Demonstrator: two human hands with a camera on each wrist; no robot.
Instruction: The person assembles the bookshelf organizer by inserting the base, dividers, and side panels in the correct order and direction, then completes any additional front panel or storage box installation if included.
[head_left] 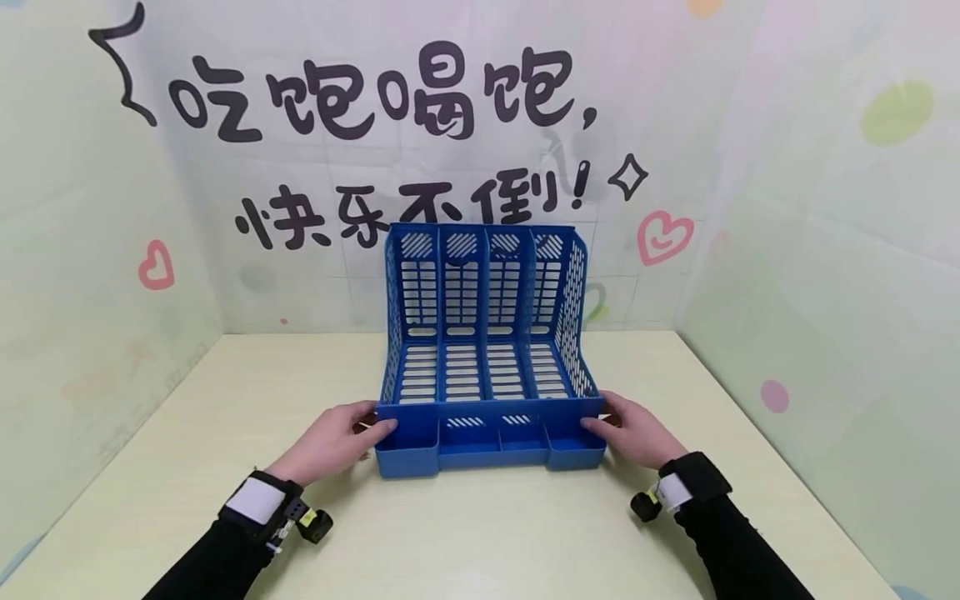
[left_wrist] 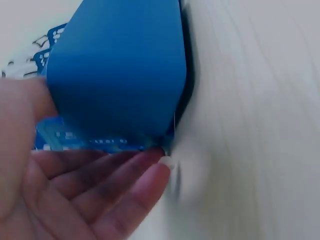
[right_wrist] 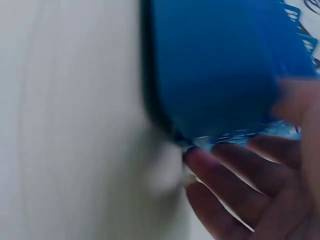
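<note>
A blue plastic file rack [head_left: 491, 408] stands upright on the table, its several tall slots facing me and a row of small front compartments below them. My left hand [head_left: 341, 442] grips its left front corner, the thumb over the front compartment's rim and the fingers along the side. On the opposite corner my right hand [head_left: 637, 429] holds on in the same way. In the left wrist view the rack's smooth end wall [left_wrist: 120, 65] lies between thumb and fingers. The right wrist view shows the other end wall [right_wrist: 215, 65], with fingertips [right_wrist: 202, 160] at its lower edge.
The rack stands on a pale wood-grain table [head_left: 480, 533]. Behind it hangs a white backdrop [head_left: 480, 167] with large dark writing and pink hearts. Pale walls with coloured spots close in the left and right sides. Each wrist wears a black strap with a small camera.
</note>
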